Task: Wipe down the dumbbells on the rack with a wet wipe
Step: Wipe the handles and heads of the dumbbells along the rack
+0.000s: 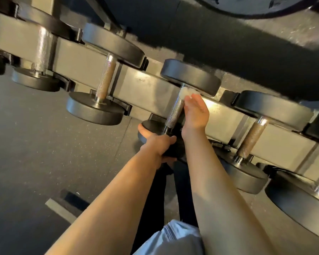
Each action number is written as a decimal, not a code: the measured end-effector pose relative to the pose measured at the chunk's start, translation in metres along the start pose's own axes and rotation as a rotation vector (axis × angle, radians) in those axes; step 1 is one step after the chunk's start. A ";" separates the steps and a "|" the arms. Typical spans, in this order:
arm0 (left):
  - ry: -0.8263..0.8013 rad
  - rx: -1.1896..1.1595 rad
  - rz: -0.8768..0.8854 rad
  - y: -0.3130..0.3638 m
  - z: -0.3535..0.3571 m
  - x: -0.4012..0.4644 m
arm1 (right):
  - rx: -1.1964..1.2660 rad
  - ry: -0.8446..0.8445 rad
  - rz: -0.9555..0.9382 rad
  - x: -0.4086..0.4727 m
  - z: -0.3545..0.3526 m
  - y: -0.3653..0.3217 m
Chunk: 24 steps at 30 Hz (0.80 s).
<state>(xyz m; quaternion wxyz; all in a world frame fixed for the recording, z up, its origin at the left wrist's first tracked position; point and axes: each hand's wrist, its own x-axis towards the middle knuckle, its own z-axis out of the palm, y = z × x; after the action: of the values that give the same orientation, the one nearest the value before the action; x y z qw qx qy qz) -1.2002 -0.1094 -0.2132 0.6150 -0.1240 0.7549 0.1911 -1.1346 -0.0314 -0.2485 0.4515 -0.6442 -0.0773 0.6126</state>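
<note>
Your way along the knurled handle is hemmed by its two black heads, far and near. The grey rack rail runs behind it. Neighbouring dumbbells stand left and right, with open gaps between.

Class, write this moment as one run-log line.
left hand: grips near weight end | right hand: presses wet wipe on dumbbell handle top | rack: holds dumbbell
</note>
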 end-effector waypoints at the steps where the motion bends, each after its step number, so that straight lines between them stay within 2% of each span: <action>1: -0.010 -0.003 -0.010 -0.001 -0.001 0.001 | -0.223 -0.020 -0.151 -0.004 -0.004 0.005; 3: -0.060 -0.001 -0.026 -0.001 0.000 0.002 | -0.765 -0.102 -0.531 -0.006 -0.011 0.014; 4: -0.066 0.022 -0.010 -0.002 0.000 0.004 | -0.954 -0.108 -0.679 -0.004 -0.014 0.017; 7: 0.006 0.129 0.049 -0.006 0.002 0.015 | -1.232 -0.114 -0.875 0.003 -0.025 0.009; 10: 0.004 0.118 0.086 -0.009 0.001 0.023 | -1.477 -0.241 -1.046 0.009 -0.029 -0.007; 14: 0.009 0.099 0.086 -0.008 0.001 0.024 | -1.855 -0.266 -1.082 0.005 -0.003 -0.028; 17: 0.012 0.118 0.073 -0.009 0.003 0.027 | -2.096 -0.336 -0.876 -0.001 0.014 -0.031; 19: 0.016 0.124 0.069 -0.011 0.004 0.031 | -2.092 -0.328 -0.752 0.001 0.025 -0.031; 22: 0.025 0.167 0.065 -0.010 0.006 0.037 | -2.045 -0.304 -0.829 0.007 0.024 -0.025; 24: 0.048 0.258 0.080 -0.008 0.009 0.038 | -1.928 -0.276 -0.902 0.007 0.007 -0.020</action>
<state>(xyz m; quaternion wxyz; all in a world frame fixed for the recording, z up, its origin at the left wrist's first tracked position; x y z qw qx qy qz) -1.1972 -0.1104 -0.2525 0.5997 -0.0183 0.7919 0.1137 -1.1298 -0.0120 -0.2387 -0.0757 -0.5660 -0.8093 0.1374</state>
